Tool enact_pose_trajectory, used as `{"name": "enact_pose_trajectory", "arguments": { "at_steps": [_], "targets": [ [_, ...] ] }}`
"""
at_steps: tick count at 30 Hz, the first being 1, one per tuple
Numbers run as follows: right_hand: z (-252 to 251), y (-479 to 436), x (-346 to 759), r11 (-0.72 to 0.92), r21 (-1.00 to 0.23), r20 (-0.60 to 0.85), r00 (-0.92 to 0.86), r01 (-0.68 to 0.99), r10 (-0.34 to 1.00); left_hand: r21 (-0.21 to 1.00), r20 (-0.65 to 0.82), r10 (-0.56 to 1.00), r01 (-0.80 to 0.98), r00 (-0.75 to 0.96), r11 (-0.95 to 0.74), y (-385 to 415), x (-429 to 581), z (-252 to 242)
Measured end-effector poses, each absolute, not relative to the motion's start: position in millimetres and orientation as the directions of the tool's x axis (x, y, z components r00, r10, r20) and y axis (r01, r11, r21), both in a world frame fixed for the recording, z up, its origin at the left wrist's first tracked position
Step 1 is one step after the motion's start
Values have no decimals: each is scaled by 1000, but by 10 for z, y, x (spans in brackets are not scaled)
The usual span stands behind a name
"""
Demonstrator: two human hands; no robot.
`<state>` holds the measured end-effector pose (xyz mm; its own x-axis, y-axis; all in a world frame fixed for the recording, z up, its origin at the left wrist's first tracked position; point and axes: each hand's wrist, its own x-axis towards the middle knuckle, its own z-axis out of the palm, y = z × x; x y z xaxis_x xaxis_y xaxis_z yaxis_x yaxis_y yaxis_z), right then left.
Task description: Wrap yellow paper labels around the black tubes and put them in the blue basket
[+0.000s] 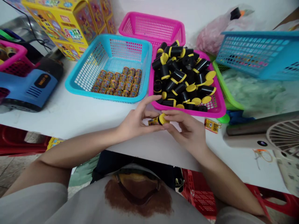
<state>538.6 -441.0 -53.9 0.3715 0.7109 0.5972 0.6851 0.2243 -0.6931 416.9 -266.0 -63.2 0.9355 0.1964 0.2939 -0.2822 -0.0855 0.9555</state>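
Between my hands lies a small black canister (154,121) with a printed yellow sleeve, tilted on its side. My left hand (132,122) grips its sleeved end with thumb and fingers. The thumb and fingers of my right hand (190,127) pinch the yellow cap (162,118) at the other end. Just beyond is a pink basket (220,102) heaped with black canisters (178,75) that have yellow caps and no printed sleeve. To its left, a blue basket (79,82) holds rows of small canisters (114,84) in printed sleeves.
A blue heat gun (39,88) lies at the left, before stacked yellow boxes (67,28). Another pink basket (151,23) stands behind. On the right are a blue basket (257,59), a green basket (227,93), a fan (261,133) and a small printed tag (211,125).
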Motion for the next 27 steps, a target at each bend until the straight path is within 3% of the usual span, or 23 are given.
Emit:
{"name": "enact_pose_trajectory", "arguments": {
  "at_steps": [4,7,13,19,24,27],
  "targets": [
    [-499,-4409,5400,205,-322,723,100,924,683,949,269,231,-299,935,105,-2680,4216,-654],
    [-508,-4389,5336,113,-205,745,80,972,662,934,238,215,-284,947,216,-2711,4259,-675],
    [-591,-4353,5185,169,-166,768,19,972,640,941,172,-107,-131,979,313,-2806,4268,-693],
    [-549,-4365,5128,217,-242,748,39,946,663,918,205,-208,-114,956,380,-2795,4239,-635],
    [-565,-4360,5135,228,-139,770,-40,964,637,940,250,-148,-204,957,272,-2815,4231,-666],
    [-639,-4353,5172,221,-108,767,-61,969,639,947,301,27,-302,953,114,-2871,4232,-726]
  ]
}}
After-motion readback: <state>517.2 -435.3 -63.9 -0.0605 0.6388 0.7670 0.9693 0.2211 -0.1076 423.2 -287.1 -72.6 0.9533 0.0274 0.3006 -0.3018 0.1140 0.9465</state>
